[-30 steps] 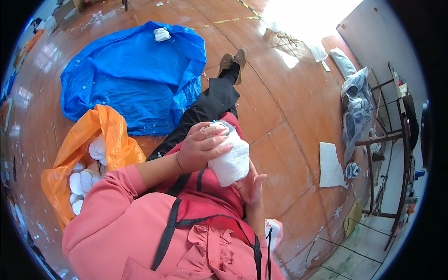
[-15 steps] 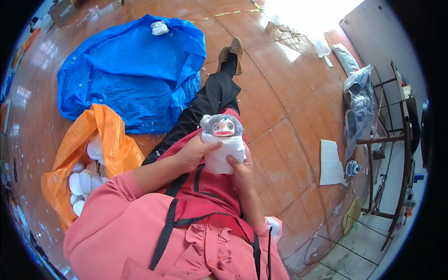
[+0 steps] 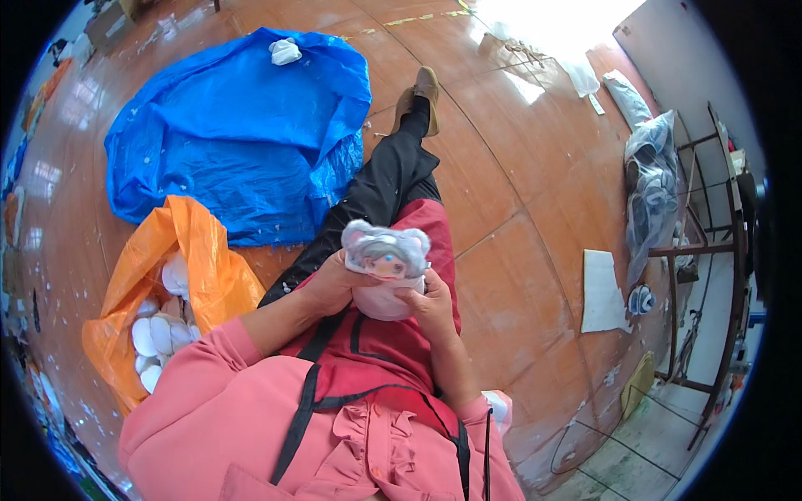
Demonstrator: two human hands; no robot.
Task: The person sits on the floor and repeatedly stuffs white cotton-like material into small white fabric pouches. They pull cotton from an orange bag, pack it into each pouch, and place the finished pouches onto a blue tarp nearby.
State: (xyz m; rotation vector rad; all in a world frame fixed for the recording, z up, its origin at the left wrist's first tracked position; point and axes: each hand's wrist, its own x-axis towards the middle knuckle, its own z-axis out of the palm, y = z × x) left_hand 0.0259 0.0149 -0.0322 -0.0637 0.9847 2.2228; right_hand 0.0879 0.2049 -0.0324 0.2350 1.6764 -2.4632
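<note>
Over my lap I hold a small doll (image 3: 387, 244) with a grey furry hood and round ears. A white cloth-like wrap (image 3: 383, 302) surrounds its lower part and reaches up to the painted face, whose lower portion is covered. My left hand (image 3: 332, 284) is closed on the doll's left side, thumb at the wrap's upper edge. From the right, my right hand (image 3: 433, 306) grips the wrap with its thumb pressed on the front. Fingers behind the doll are hidden. A red apron (image 3: 376, 363) with black trim lies beneath.
To my left stands an open orange plastic bag (image 3: 213, 255) holding several white oval pieces (image 3: 159, 336). Beyond it a blue plastic sheet (image 3: 225, 142) lies on the tiled floor, with a white bundle (image 3: 285, 52) on it. A metal rack (image 3: 697, 250) stands at the right beside a white sheet (image 3: 603, 290).
The doll has tipped, so more of the grey hood's top and ears shows and less of the face. Both hands have shifted slightly toward me and keep their hold.
</note>
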